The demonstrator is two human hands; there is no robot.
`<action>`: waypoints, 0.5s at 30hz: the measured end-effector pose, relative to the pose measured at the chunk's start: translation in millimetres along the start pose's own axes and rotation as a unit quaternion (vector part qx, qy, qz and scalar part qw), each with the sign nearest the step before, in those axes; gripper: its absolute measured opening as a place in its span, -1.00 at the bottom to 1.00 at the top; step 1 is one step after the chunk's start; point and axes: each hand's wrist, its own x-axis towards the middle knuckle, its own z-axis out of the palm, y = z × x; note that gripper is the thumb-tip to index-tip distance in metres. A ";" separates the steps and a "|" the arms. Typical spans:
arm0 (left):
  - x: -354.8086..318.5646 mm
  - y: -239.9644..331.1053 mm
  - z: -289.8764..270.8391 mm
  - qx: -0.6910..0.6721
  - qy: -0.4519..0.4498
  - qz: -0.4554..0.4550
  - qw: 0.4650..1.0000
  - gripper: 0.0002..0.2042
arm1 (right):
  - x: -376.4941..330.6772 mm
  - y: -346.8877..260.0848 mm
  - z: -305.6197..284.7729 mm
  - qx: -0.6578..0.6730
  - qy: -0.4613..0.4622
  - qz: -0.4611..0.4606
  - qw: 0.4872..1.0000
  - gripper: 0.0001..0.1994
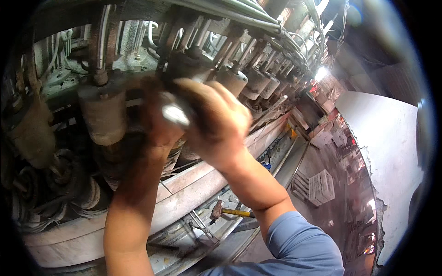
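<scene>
Both my hands are raised close together in front of a row of hanging metal cylinders, smeared by motion. My right hand (220, 122) is closed, its fingers curled round something dark that I cannot make out. My left hand (159, 122), in shadow beside it, also looks closed. A shiny metal piece (175, 114) shows between the two hands; its full shape is hidden. To the left of my hands hangs a dusty cylinder (102, 112) on a rod. Behind and right of them is another grey cylinder (231, 79).
A pale rail (184, 195) runs along the machine's front below my forearms. A hammer (235, 212) with a yellow handle lies on the ledge nearer me. Cables (248, 18) run overhead. To the right are a white crate (321, 187) and a large pale panel (384, 138).
</scene>
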 end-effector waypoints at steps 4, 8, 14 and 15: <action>27.4 32.4 -34.1 -0.021 -0.054 -0.081 0.995 -0.18 | 8.0 -6.1 -10.9 0.046 0.016 0.079 0.996 -0.83; 41.4 40.0 -50.4 0.081 -0.021 -0.042 0.996 -0.01 | -35.5 16.3 -19.6 0.280 0.157 0.222 0.921 -0.61; 40.6 41.7 -41.4 0.094 -0.015 -0.029 0.995 -0.03 | -37.9 61.8 -10.9 0.587 0.168 0.400 0.684 -0.79; 41.4 46.3 -41.8 0.086 -0.025 -0.042 0.995 -0.03 | -38.7 67.9 -12.6 0.695 0.165 0.405 0.571 -0.82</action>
